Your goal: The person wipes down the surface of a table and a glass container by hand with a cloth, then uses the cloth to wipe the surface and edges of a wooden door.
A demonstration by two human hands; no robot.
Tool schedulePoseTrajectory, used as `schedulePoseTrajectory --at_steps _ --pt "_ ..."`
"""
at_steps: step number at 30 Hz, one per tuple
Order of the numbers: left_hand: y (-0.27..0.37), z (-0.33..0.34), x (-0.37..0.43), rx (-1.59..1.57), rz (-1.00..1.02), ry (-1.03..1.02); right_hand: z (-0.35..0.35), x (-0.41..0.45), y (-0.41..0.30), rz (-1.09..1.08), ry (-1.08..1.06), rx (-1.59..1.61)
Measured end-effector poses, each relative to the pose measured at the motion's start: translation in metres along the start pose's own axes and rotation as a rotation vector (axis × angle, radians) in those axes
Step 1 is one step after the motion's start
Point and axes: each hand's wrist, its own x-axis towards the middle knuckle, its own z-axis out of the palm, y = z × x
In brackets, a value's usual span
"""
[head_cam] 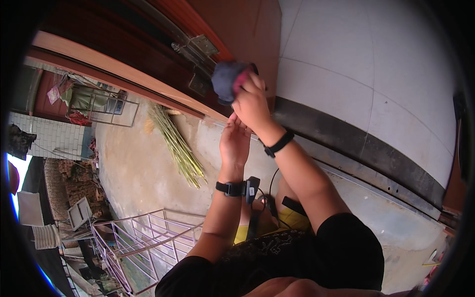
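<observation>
My right hand (254, 104) grips a bunched dark blue-grey cloth (226, 80) with a maroon part. Motion blurs the cloth, which lies against the reddish-brown door (256, 33) beside a metal hinge (202, 48). Just below, my left hand (234, 143) is raised with its palm showing and its fingers extended. Its fingertips come close to the right wrist and the door frame (178, 94); whether they touch is unclear. Nothing shows in the left palm. Each wrist wears a black strap, the left one with a small device (252, 189).
Pale tiles (326, 44) and a dark threshold strip (319, 118) lie to the right. Bundled green stalks (178, 144) rest on the concrete floor (126, 159). A metal-bar rack (148, 241) stands at lower left, near stacked bricks (79, 182). Farther off is a cloth-draped metal frame (100, 104).
</observation>
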Motion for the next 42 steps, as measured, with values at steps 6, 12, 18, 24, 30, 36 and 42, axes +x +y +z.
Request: schedulePoseTrajectory --at_steps 6,12,18,24,30,36,42 --pt "-0.014 -0.027 0.025 -0.226 -0.207 0.054 0.037 -0.047 0.05 -0.234 -0.248 -0.257" --pt "-0.048 -0.062 0.02 -0.209 -0.321 0.118 0.051 -0.088 0.069 0.11 -0.222 -0.161" --pt "-0.07 -0.102 -0.004 -0.38 -0.47 0.039 0.039 -0.148 0.037 0.847 -0.179 0.528" --pt "-0.069 -0.107 -0.011 -0.402 -0.164 0.117 0.039 -0.127 -0.014 1.047 -0.018 1.175" --pt "-0.058 -0.115 0.01 -0.468 -0.221 0.097 0.095 -0.139 0.018 0.607 -0.007 0.276" --pt "-0.098 -0.19 0.028 -0.399 -0.344 0.413 0.118 -0.19 0.082 1.054 -0.284 0.142" --pt "-0.087 -0.144 0.035 -0.289 -0.391 0.774 0.116 -0.189 0.092 1.302 -0.392 0.049"
